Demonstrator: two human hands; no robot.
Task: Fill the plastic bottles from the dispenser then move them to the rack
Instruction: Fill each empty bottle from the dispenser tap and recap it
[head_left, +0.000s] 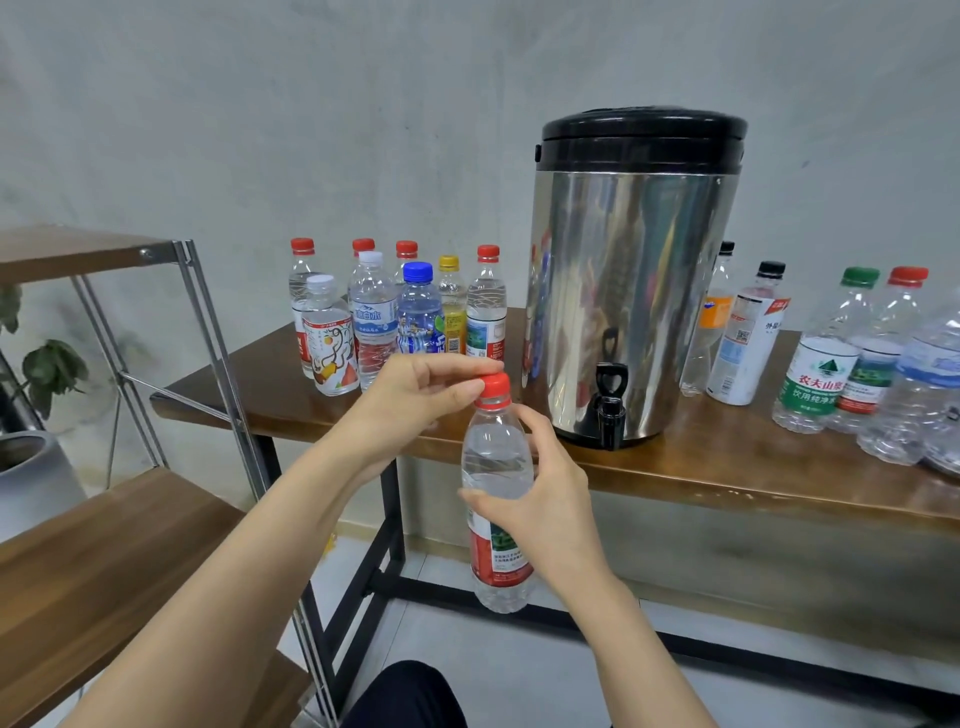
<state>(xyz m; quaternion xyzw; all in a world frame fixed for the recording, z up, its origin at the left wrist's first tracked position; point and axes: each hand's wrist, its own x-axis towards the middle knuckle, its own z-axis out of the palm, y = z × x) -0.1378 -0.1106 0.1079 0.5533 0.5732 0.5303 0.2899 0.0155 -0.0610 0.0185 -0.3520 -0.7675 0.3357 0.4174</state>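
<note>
Bottle (496, 483) upright in mid-air between both hands, water up to roughly the shoulder. Right hand (545, 499) wrapped round the clear upper body, thumb across the front, just above the red label. Left hand (415, 395) pinching red cap (493, 385) from the upper left, fingers curled on it. Dispenser (634, 280) just beyond the right hand; black tap (610, 400) near its fingers, not touching. Capped bottles (395, 317) on table (727, 467) right behind the left hand. Rack (104, 561) left of the left forearm.
</note>
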